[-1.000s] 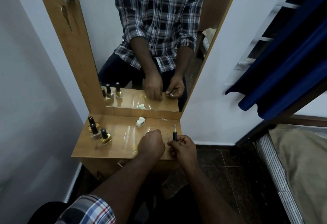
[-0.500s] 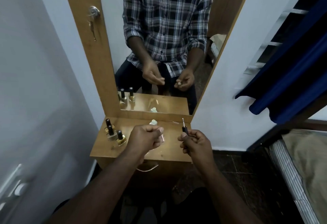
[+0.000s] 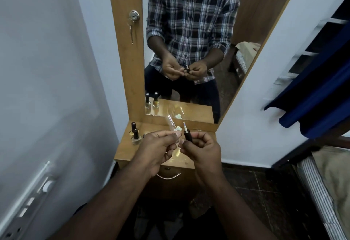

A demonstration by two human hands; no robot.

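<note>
Fingers (image 3: 198, 138) of the right hand (image 3: 203, 151) are curled round a black brush cap (image 3: 188, 135) and grip it upright, with its thin brush (image 3: 184, 126) pointing up and away. Fingers (image 3: 164, 136) of the left hand (image 3: 158, 147), just left of the cap, pinch the lower end of a clear strip (image 3: 169, 123), which stands tilted above them. The two hands are almost touching, raised over the wooden bench (image 3: 126, 151).

Left of the left fingers, black-capped polish bottles (image 3: 135, 132) stand together on the bench. A pale mark shows on one cap, and no writing or brand on them can be read. Beyond the fingers a small whitish lump (image 3: 178, 129) lies at the foot of the mirror (image 3: 191, 36), which reflects both hands. Below the fingers hangs a drawer handle (image 3: 168, 177). A key (image 3: 131, 31) hangs from a lock in the frame, up and to the left.
</note>
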